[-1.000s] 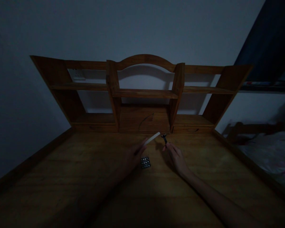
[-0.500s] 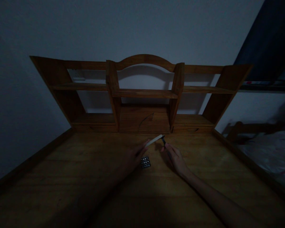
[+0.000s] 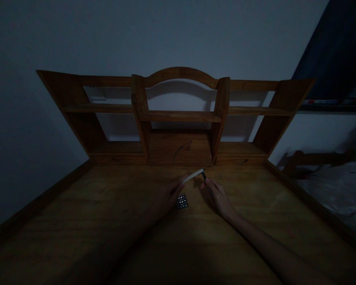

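Observation:
My left hand (image 3: 169,193) is closed on the near end of a thin white flat bar (image 3: 193,175), which slants up to the right above the desk. In my right hand (image 3: 218,196) is a slim dark tool (image 3: 204,175), pinched between the fingers. Its small head meets the far end of the white bar; the dim light hides its exact kind. Beside my left hand, a dark pack with several shiny spots in rows (image 3: 182,202) lies on the desk, its left side partly covered by that hand.
The wooden desk top (image 3: 106,206) stretches around both hands. Along its back stands a wooden shelf unit (image 3: 180,116) with small drawers, against a pale wall (image 3: 166,35). Raised wooden edges (image 3: 302,202) border the sides. Beyond the right edge lies pale crumpled bedding or plastic (image 3: 341,190).
The dark tool's head has tilted slightly at the end of the white bar. Both hands stay nearly in place, and the pack has not moved.

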### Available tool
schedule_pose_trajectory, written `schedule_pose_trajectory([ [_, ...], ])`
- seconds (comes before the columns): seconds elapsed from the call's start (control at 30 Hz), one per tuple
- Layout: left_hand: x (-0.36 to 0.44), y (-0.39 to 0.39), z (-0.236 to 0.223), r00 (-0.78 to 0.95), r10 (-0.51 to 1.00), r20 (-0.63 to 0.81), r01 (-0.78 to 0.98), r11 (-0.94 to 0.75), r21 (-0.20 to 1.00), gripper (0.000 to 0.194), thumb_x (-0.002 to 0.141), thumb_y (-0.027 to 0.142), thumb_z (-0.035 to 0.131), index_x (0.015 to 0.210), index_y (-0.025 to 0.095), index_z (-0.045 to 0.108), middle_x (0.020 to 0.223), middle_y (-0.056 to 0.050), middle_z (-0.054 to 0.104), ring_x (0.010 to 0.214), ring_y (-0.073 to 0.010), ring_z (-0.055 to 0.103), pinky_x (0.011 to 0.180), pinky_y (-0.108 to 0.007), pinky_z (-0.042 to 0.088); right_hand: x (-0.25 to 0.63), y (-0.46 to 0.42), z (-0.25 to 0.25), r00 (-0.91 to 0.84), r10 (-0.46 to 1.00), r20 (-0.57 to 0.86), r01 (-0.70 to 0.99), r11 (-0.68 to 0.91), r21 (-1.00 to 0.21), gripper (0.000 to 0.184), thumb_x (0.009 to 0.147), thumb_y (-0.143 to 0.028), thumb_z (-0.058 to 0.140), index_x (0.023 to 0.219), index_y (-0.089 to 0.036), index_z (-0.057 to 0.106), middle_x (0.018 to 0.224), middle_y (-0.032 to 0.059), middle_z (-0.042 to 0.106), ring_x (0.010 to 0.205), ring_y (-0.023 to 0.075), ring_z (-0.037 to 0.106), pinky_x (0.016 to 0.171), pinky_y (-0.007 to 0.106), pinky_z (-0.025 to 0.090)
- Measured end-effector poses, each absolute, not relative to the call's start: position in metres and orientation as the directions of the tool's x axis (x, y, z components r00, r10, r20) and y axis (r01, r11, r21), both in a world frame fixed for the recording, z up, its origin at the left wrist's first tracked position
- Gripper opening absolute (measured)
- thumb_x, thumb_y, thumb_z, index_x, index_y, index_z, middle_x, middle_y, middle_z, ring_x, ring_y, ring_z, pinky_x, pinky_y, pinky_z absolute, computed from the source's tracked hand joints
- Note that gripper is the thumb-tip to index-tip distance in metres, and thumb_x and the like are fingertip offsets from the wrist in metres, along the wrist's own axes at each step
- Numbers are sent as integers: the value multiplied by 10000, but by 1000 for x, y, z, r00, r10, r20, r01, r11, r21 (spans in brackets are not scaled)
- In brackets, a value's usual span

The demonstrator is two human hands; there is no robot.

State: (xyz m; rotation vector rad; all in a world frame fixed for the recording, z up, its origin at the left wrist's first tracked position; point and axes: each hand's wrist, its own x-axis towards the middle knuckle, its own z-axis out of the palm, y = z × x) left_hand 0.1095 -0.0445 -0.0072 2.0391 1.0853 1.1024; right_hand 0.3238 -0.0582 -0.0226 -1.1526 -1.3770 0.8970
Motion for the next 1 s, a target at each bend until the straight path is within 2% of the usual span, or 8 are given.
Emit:
schedule_pose_trajectory([
  [0.2, 105, -37, -15, 184, 907, 380, 461, -421, 781, 394, 890, 433, 443, 1248, 295, 532, 1179, 17, 631, 1042, -225, 611, 922, -392, 477, 323, -59, -22, 48, 966, 252, 138, 244, -960, 442, 862, -552, 421, 742, -173, 617, 699, 28, 568, 652, 156, 510, 592, 250, 371],
  [0.4, 107, -40, -13, 291, 829, 478, 400, -559, 726, 403, 899, 382, 443, 1296, 318, 469, 1254, 36, 577, 1113, -197, 569, 984, -355, 435, 320, -65, -19, 15, 975, 221, 167, 216, -962, 438, 852, -554, 431, 748, -178, 630, 660, 18, 573, 628, 165, 508, 542, 250, 343],
  [0.67, 104, -40, -11, 222, 868, 444, 479, -494, 725, 415, 896, 405, 434, 1291, 287, 487, 1236, 23, 594, 1069, -197, 593, 947, -326, 461, 321, -63, -21, 13, 968, 250, 149, 245, -958, 426, 864, -535, 428, 747, -175, 624, 685, 13, 561, 637, 153, 494, 589, 247, 363],
  [0.83, 104, -39, -12, 300, 850, 433, 475, -527, 705, 428, 905, 407, 414, 1320, 308, 442, 1269, 30, 567, 1113, -190, 566, 983, -343, 434, 322, -61, -21, 20, 965, 262, 150, 256, -955, 409, 876, -513, 428, 747, -173, 617, 722, 18, 575, 692, 161, 515, 649, 248, 372],
  [1.0, 103, -35, -13, 203, 873, 444, 499, -483, 720, 418, 909, 396, 412, 1320, 321, 439, 1242, 38, 588, 1112, -199, 568, 991, -367, 427, 322, -64, -19, 20, 955, 295, 185, 286, -940, 396, 894, -482, 414, 755, -174, 621, 741, 22, 579, 724, 167, 523, 685, 254, 370],
])
